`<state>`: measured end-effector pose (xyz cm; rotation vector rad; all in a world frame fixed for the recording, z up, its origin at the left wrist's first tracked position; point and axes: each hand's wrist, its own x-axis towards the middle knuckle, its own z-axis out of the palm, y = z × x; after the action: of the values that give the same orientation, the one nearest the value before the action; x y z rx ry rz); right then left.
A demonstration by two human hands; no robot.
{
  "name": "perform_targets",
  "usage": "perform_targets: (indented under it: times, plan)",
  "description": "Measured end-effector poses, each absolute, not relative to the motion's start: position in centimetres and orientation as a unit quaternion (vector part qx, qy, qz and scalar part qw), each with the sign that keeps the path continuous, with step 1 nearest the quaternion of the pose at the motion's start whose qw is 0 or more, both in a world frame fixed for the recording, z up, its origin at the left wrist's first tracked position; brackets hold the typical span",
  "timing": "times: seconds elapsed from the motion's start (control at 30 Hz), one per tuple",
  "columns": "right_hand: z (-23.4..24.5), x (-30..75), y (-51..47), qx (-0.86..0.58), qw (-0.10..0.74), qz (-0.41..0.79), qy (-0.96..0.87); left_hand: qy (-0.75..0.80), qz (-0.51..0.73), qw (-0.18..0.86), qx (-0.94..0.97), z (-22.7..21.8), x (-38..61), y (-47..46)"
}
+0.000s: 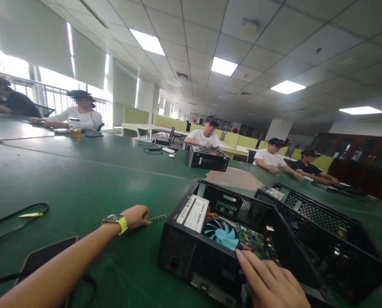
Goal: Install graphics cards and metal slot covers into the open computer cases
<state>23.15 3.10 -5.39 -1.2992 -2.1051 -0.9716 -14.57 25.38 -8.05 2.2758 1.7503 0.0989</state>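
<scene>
An open black computer case (191, 252) lies on the green table (91, 188) in front of me, with a blue fan (221, 233) and a power supply (193, 212) inside. My right hand (270, 282) rests on the case's near rim, fingers stretched flat toward the fan. To the left of the case, my left hand (136, 216), a watch with a yellow strap on its wrist, is closed on a thin memory stick (157, 218) that lies on the table.
A second open case (322, 231) stands right of mine, and a third case (207, 159) sits farther back by a person in white. Black cables (14, 218) and a dark flat pad (46, 254) lie at the near left. Several people sit around the table.
</scene>
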Motion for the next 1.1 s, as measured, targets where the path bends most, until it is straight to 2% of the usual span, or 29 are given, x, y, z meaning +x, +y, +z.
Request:
perform_targets:
  times: [0.13, 0.23, 0.33, 0.47, 0.63, 0.83, 0.97, 1.1]
  plan:
    - [-5.4, 23.6, 6.7, -0.450, 0.281, -0.344, -0.775, 0.647, -0.032, 0.187, 0.739, -6.0, -15.6, 27.1]
    - [-5.8, 23.7, 9.1, -0.443, 0.281, -0.353, -0.775, 0.674, -0.023, 0.183, 0.716, -4.8, -17.1, 27.8]
    - [-5.7, 23.8, 12.6, -0.479, 0.238, -0.343, -0.772, 0.692, -0.010, 0.146, 0.707, -5.0, -17.9, 27.8]
    - [-3.5, 23.2, 19.8, -0.604, 0.142, -0.226, -0.751, 0.704, 0.000, 0.081, 0.706, -7.0, -17.5, 27.2]
    - [1.0, 23.9, 26.2, -0.710, 0.131, -0.164, -0.673, 0.711, -0.001, 0.050, 0.701, -7.8, -16.4, 27.2]
    - [4.3, 35.5, 23.4, -0.822, 0.059, -0.113, -0.556, 0.713, -0.012, 0.048, 0.699, -7.0, -14.9, 28.0]
    - [3.2, 42.6, 19.8, -0.859, 0.032, -0.053, -0.508, 0.711, -0.013, 0.047, 0.702, -6.8, -14.1, 27.5]
    - [1.4, 43.3, 17.9, -0.872, 0.052, -0.050, -0.485, 0.698, -0.015, 0.071, 0.712, -5.2, -12.9, 26.0]
